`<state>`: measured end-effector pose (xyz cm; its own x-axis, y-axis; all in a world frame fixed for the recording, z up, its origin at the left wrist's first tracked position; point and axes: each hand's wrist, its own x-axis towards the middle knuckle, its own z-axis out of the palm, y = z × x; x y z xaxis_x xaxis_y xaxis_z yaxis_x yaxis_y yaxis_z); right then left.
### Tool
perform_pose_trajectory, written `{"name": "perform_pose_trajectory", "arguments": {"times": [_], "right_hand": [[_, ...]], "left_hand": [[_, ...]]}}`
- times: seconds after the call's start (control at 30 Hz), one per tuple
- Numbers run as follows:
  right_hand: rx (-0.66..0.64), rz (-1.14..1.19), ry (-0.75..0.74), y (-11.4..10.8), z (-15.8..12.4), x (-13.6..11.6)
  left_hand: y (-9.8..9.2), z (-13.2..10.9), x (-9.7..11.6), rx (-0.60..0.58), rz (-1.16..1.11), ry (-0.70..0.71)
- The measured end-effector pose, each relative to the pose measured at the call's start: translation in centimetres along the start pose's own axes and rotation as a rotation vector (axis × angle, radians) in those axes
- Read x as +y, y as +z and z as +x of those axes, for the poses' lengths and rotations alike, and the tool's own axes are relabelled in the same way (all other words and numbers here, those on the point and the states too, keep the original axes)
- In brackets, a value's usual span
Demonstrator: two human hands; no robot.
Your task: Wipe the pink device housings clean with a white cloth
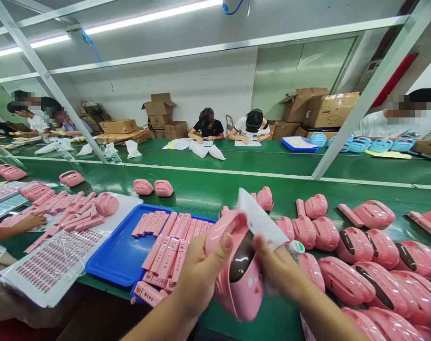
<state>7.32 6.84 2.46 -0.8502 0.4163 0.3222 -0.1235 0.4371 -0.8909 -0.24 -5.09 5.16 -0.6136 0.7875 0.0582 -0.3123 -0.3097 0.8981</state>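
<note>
My left hand [197,274] is closed around a pink plastic toy shell [236,279] with a dark glossy window, held above the front edge of the green bench. My right hand [277,270] pinches a white cloth or film [260,220] against the top of that shell. A blue tray [115,255] with rows of pink strip parts [169,246] lies just left of my hands. Several more pink shells [364,265] crowd the bench to my right.
A co-worker's hand [30,221] rests at the left on white sheets with pink parts [55,260]. Loose pink shells [153,187] sit mid-bench. Slanted metal posts [346,123] rise from the bench. People sit at the far side among cardboard boxes [322,109] and blue parts [357,144].
</note>
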Motion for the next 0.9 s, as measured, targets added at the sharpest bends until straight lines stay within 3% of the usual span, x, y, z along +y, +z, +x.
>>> {"name": "perform_pose_trajectory", "arguments": {"times": [0.07, 0.13, 0.2, 0.27, 0.37, 0.47, 0.53, 0.6, 0.67, 0.77, 0.9], "right_hand": [[0.041, 0.326, 0.264, -0.3, 0.2, -0.1], [0.1, 0.598, 0.438, -0.4, 0.1, -0.6], [0.143, 0.769, 0.552, -0.5, 0.2, -1.3], [0.083, 0.869, 0.595, -0.7, 0.5, -1.7], [-0.05, 0.766, 0.473, -0.9, 1.6, -1.8], [-0.052, 0.259, 0.228, -0.7, 2.5, -1.5], [-0.075, -0.109, 0.077, -0.3, 2.7, -1.2], [-0.13, -0.295, -0.013, 0.2, 2.6, -0.7], [-0.187, -0.304, -0.041, 0.7, 2.3, -0.1], [-0.199, -0.137, -0.013, 1.1, 1.7, 0.5], [-0.028, 0.331, 0.243, 1.4, 1.2, 0.5]], "left_hand": [[-0.1, -0.1, 0.4, -0.024, -0.051, -0.022], [-0.2, -0.1, 0.9, -0.011, -0.081, -0.038], [-0.3, 0.0, 1.3, 0.006, -0.1, -0.054], [-0.2, 0.2, 1.7, -0.023, -0.084, -0.064], [-0.2, 0.4, 1.7, -0.085, 0.042, -0.068], [-0.2, 0.4, 1.0, -0.126, 0.17, -0.116], [-0.2, 0.3, 0.2, -0.092, 0.287, -0.118], [-0.3, 0.1, -0.5, -0.042, 0.423, -0.094], [-0.2, -0.2, -0.8, -0.041, 0.479, -0.086], [0.0, -0.4, -0.2, -0.111, 0.455, -0.109], [-0.6, -0.1, 1.2, -0.146, 0.339, -0.29]]}}
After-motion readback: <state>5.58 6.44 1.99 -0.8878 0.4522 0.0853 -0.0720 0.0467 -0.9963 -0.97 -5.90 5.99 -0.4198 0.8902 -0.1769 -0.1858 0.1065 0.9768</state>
